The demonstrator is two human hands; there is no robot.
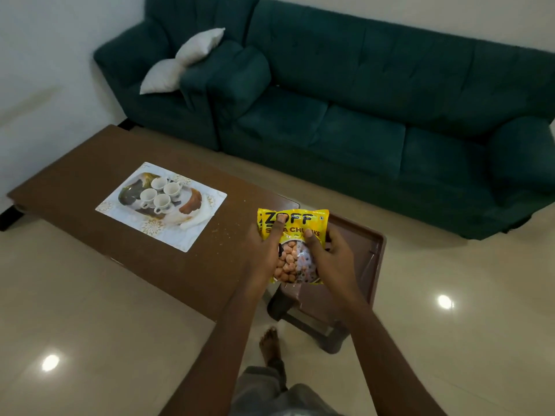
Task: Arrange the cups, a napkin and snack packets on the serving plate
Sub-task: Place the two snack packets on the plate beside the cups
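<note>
Fingers (277,232) of the left hand (264,253) and right hand (335,262) clamp a snack packet (295,220) over the table's (90,163) right end, beside a stool (360,244); four cups (159,193) crowd the serving plate (127,195) mid-table, open tabletop between.

- Hands: left hand (264,253) and right hand (333,261), both bare; thumbnails short and plain.
- Arms: left forearm (219,340) and right forearm (387,355), uncovered along their whole visible length.
- Clothing: grey leg garment (271,391), softly creased, at bottom centre.
- Foot (270,345): bare, toes showing beyond the grey cloth.
</note>
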